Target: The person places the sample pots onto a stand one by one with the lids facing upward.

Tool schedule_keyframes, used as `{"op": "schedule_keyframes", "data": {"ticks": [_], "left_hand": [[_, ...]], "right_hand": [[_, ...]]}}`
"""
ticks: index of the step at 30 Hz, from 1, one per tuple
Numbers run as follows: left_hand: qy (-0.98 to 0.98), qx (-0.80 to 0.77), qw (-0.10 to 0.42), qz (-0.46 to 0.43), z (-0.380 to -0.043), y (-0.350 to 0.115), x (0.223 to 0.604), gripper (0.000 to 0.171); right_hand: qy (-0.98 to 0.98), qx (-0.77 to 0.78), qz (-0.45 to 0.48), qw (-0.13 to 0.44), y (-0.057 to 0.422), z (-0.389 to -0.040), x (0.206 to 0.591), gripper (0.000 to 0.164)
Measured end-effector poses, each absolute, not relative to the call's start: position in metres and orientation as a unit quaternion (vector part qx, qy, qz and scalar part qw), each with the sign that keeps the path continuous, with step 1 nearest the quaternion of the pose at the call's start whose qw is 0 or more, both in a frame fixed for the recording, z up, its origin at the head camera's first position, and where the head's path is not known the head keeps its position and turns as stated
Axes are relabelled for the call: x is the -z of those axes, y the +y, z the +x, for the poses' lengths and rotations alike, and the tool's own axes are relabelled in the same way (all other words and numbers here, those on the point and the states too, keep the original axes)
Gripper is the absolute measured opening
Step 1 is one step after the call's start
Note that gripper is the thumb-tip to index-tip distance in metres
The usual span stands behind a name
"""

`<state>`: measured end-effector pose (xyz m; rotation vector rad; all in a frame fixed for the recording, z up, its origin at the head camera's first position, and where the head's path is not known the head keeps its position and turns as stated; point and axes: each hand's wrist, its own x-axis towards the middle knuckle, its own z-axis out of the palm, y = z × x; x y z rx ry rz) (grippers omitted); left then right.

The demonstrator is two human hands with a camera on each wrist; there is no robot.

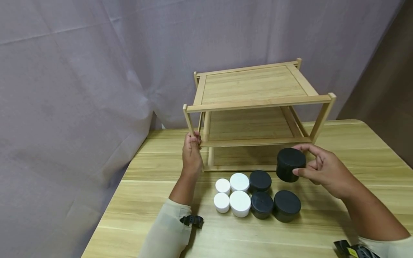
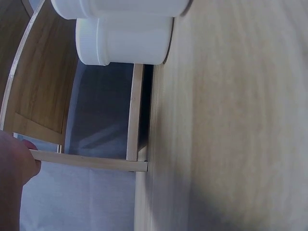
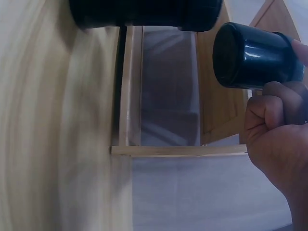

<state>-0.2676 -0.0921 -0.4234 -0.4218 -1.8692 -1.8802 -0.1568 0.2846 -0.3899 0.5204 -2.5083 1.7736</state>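
My right hand (image 1: 326, 172) pinches a large black lidded jar (image 1: 290, 166) between thumb and fingers. The jar is lifted above the table, in front of the lower right part of a three-tier wooden shelf (image 1: 258, 104). In the right wrist view this black jar (image 3: 255, 57) shows its smooth base and sits tilted. At the shelf's front left post my left hand (image 1: 191, 152) has its fingers and thumb round the wood, near the middle tier. In front of the shelf stand two small white jars (image 1: 222, 202), two larger white jars (image 1: 240, 204), two black jars (image 1: 262, 205) and another large black jar (image 1: 286, 206).
The shelf stands on a light wooden table (image 1: 151, 200). Behind it hangs a grey curtain (image 1: 226, 39), which also runs along the left side. A dark brown surface (image 1: 384, 89) lies at the far right, beyond the table's rounded corner.
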Motion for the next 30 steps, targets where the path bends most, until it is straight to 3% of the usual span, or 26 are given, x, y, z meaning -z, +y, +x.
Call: {"op": "schedule_keyframes", "data": {"ticks": [9, 16, 30], "left_hand": [[-0.667, 0.694, 0.227, -0.148, -0.272, -0.088, 0.420, 0.094], [-0.665, 0.695, 0.230, -0.146, -0.273, -0.089, 0.420, 0.084], [-0.670, 0.688, 0.235, -0.151, -0.270, -0.092, 0.425, 0.083]], "right_hand": [[-0.809, -0.558, 0.184, 0.018, 0.289, -0.159, 0.368, 0.065], [-0.830, -0.526, 0.184, 0.021, 0.288, -0.164, 0.346, 0.068], [-0.844, -0.482, 0.234, -0.016, 0.288, -0.180, 0.303, 0.071]]}}
